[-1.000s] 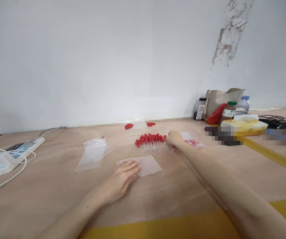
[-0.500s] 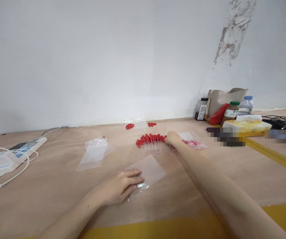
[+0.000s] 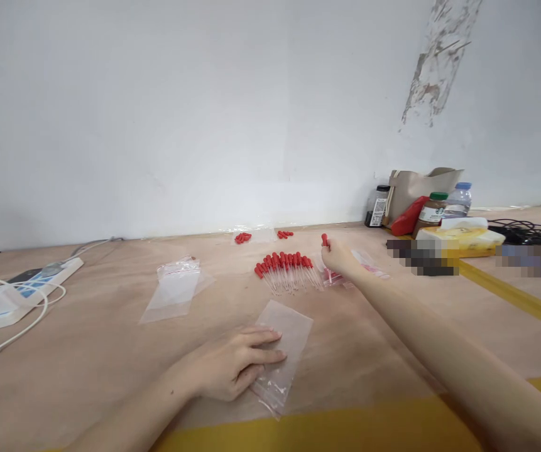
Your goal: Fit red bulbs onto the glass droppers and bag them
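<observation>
My left hand (image 3: 244, 361) lies with fingers stretched out on a clear zip bag (image 3: 291, 339) on the table. Farther back, my right hand (image 3: 338, 257) is closed on a dropper (image 3: 325, 240), its red rubber bulb poking up above the fingers; the glass tube is hidden by the hand. Left of that hand, a fanned row of droppers (image 3: 286, 267) with red bulbs and clear tubes rests on the table. Just behind and under my right wrist lies a clear bag (image 3: 369, 263) with red contents.
A stack of clear zip bags (image 3: 176, 289) lies left. Loose red bulbs (image 3: 242, 238) sit near the wall. At left is a power strip (image 3: 58, 285) with white cables. On the right stand a tissue pack (image 3: 463, 242), a green-lidded jar (image 3: 433, 210) and a beige bag (image 3: 404, 191).
My right hand has lifted a dropper up from the right end of the row. The left hand and the zip bag under it have shifted slightly, the bag turning toward me.
</observation>
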The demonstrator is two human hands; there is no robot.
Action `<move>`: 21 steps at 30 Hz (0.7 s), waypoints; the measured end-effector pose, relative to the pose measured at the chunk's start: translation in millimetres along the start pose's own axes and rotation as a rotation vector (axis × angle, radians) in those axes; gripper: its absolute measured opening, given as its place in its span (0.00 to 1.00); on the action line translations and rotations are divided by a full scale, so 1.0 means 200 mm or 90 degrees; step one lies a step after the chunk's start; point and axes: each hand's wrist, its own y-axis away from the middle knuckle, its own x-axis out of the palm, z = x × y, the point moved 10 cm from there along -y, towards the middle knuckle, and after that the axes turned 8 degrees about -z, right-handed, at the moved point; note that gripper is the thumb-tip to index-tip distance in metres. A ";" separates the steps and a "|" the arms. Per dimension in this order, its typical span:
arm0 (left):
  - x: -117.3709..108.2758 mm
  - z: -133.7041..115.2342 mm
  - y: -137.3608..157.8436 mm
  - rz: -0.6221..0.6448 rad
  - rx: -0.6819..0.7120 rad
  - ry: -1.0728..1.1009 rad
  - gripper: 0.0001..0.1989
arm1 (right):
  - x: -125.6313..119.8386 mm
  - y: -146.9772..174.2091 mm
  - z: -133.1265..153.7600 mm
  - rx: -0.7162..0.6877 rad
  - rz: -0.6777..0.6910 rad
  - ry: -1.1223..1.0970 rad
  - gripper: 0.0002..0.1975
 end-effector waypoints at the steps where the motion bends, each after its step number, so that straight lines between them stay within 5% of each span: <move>1: -0.01 -0.02 0.00 -0.007 -0.009 -0.012 0.23 | -0.03 0.02 -0.01 0.002 0.007 -0.028 0.11; 8: -0.09 0.04 -0.01 -0.092 -0.085 -0.073 0.15 | 0.06 0.27 -0.13 0.226 0.254 -0.629 0.06; 15: 0.01 0.11 0.04 0.080 -0.029 0.067 0.20 | 0.09 0.39 -0.21 0.240 0.184 -0.637 0.20; 17: 0.03 0.13 0.02 0.043 -0.068 0.047 0.22 | 0.10 0.41 -0.19 0.215 0.183 -0.638 0.19; 21: -0.02 0.15 0.00 -0.163 -0.205 -0.078 0.19 | 0.09 0.44 -0.19 0.208 0.147 -0.636 0.16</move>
